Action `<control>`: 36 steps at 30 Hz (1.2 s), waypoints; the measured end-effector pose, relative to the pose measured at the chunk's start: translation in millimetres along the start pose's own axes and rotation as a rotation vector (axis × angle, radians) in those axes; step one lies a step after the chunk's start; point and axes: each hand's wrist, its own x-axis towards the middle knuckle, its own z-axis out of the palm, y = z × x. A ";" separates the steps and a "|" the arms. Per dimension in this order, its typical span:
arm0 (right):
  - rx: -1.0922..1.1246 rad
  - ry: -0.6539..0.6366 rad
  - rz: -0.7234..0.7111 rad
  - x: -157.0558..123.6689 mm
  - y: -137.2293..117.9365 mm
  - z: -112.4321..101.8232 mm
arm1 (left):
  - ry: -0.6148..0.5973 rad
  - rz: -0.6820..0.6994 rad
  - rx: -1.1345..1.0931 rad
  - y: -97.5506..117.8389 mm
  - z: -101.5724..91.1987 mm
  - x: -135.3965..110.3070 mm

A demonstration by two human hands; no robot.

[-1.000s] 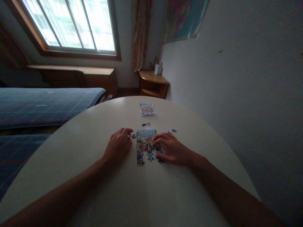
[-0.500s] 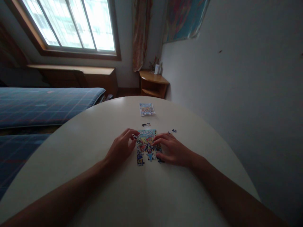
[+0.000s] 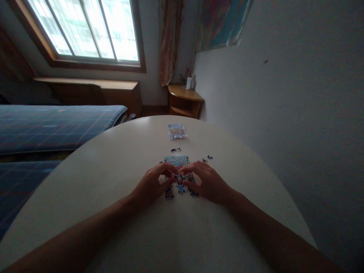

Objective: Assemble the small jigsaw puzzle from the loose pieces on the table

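Observation:
A small, colourful, partly assembled jigsaw puzzle (image 3: 176,159) lies flat on the white table, with gaps along its near edge. My left hand (image 3: 155,182) reaches over its left side, fingers bent and fingertips at the middle of the picture. From the right, my right hand (image 3: 209,182) rests over the puzzle, its index fingertip close to the left one. Thumb and fingers are apart on both hands, and I see nothing held. The hands hide much of the puzzle's middle. A dark loose piece (image 3: 160,162) shows just beyond my left knuckles.
Loose puzzle pieces (image 3: 175,150) lie beyond the puzzle, and more pieces (image 3: 209,157) are to its right. Farther back is a printed packet (image 3: 176,131). The round white table (image 3: 113,163) has a wall (image 3: 284,113) on its right and a plaid mattress (image 3: 57,127) on its left.
My left hand has moved right from the puzzle's left edge to its middle. My right hand has shifted slightly, its index fingertip moving left toward the other hand.

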 end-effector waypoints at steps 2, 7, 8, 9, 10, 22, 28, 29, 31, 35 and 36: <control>0.002 0.031 -0.022 0.3 -0.6 0.1 | -0.012 -0.012 -0.057 -1.0 0.8 -1.3; 0.015 0.076 -0.083 0.2 -0.4 1.0 | -0.037 -0.032 -0.149 -3.0 2.1 -3.5; 0.017 0.082 -0.094 0.2 -0.2 1.3 | -0.043 -0.035 -0.159 -3.0 2.2 -3.4; 0.020 0.088 -0.104 0.2 0.0 1.5 | -0.047 -0.037 -0.167 -2.9 2.4 -3.2; 0.022 0.096 -0.112 0.3 0.2 1.7 | -0.051 -0.039 -0.177 -2.9 2.6 -2.9; 0.014 0.103 -0.141 1.5 1.4 0.3 | -0.053 0.015 -0.216 -3.6 3.1 -2.0; 0.035 0.140 -0.118 0.1 3.1 1.6 | -0.008 0.188 -0.020 -0.4 -0.1 -0.7; 0.038 0.141 -0.115 0.1 3.0 1.8 | -0.006 0.211 -0.001 -0.5 -0.4 -0.7; 0.046 0.136 -0.110 0.3 2.6 1.9 | -0.006 0.245 0.032 -1.1 -0.4 -0.7; 0.064 0.131 -0.112 1.0 2.8 1.5 | -0.017 0.291 0.082 -2.4 -0.1 0.2; 0.067 0.133 -0.111 1.1 2.9 1.3 | -0.018 0.296 0.087 -2.2 -0.1 0.5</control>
